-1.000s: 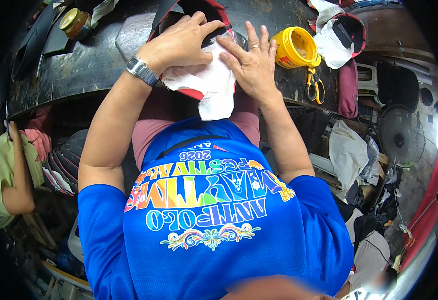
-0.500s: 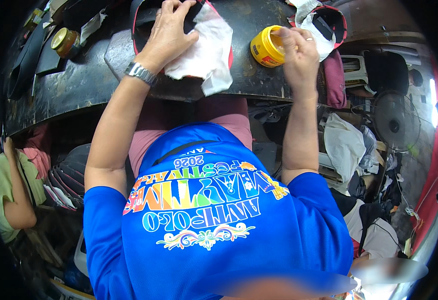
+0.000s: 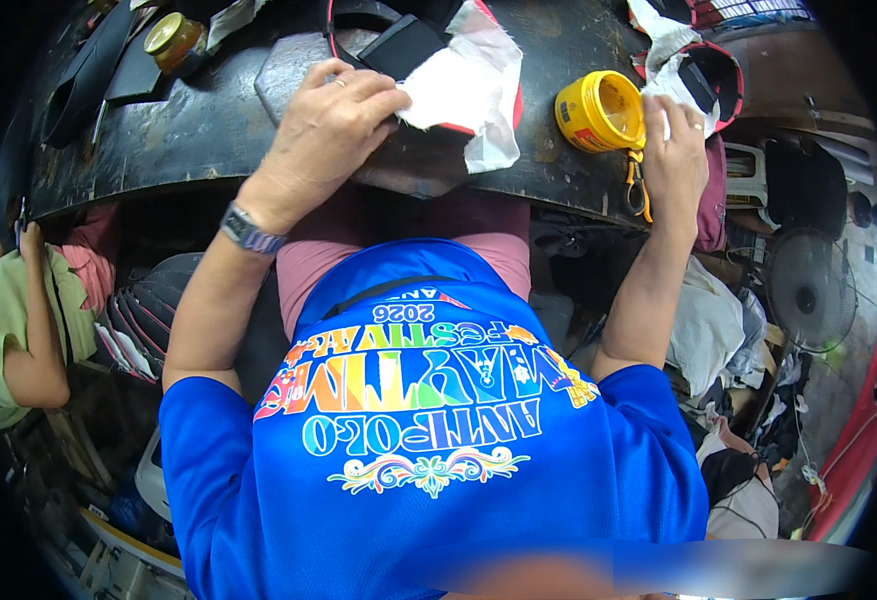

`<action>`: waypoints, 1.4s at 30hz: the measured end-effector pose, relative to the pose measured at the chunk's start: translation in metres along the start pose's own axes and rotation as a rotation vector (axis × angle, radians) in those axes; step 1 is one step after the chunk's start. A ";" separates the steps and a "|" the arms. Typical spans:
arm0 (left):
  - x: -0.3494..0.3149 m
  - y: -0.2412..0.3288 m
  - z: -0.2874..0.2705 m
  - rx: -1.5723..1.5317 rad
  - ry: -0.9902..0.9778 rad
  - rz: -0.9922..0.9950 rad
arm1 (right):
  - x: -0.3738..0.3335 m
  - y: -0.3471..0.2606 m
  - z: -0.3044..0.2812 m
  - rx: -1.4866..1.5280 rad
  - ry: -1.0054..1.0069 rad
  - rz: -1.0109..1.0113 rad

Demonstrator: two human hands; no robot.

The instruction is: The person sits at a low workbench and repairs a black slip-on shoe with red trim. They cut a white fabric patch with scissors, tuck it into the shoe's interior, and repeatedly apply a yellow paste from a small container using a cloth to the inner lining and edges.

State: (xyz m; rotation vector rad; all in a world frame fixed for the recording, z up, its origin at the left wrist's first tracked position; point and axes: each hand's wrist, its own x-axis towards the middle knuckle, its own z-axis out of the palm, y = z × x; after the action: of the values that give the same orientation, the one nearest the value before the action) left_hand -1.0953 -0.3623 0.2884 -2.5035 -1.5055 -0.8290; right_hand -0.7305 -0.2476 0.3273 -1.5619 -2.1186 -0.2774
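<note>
My left hand (image 3: 334,130) is at the near left edge of a black piece with red trim (image 3: 399,48), its fingers closed on the border of the white cloth (image 3: 469,75) draped over it. To the right stands an open yellow jar (image 3: 587,112) with a brownish substance inside. Just right of the jar, my right hand (image 3: 677,150) has its fingers forward and slightly apart, fingertips by the white cloth (image 3: 667,80) of a second black-and-red piece (image 3: 724,85). Orange-handled scissors (image 3: 641,190) lie between the jar and my right wrist.
The dark worktable (image 3: 189,145) has a curved near edge in this view. A glass jar with a yellow lid (image 3: 174,42) and flat black pieces (image 3: 84,95) are at the left. Another person in a light green top (image 3: 34,345) sits at far left. A fan (image 3: 809,285) stands right.
My right hand has left the yellow jar's mouth and moved right, uncovering the scissors. My left hand has come back from the black piece's far side to its near left edge. The view has shifted.
</note>
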 end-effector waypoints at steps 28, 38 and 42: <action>-0.002 0.014 0.031 -0.207 -0.047 -0.311 | -0.032 -0.124 0.074 0.897 -0.380 -0.331; -0.013 0.016 0.034 -0.162 0.018 -0.217 | -0.045 -0.127 0.078 0.901 -0.327 -0.325; -0.021 0.014 0.033 -0.301 0.119 -0.336 | -0.047 -0.133 0.082 0.864 -0.262 -0.399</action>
State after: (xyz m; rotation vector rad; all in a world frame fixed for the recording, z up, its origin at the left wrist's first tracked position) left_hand -1.0783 -0.3739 0.2523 -2.3654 -1.9146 -1.3205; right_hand -0.8660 -0.2944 0.2492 -0.6952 -2.2579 0.6715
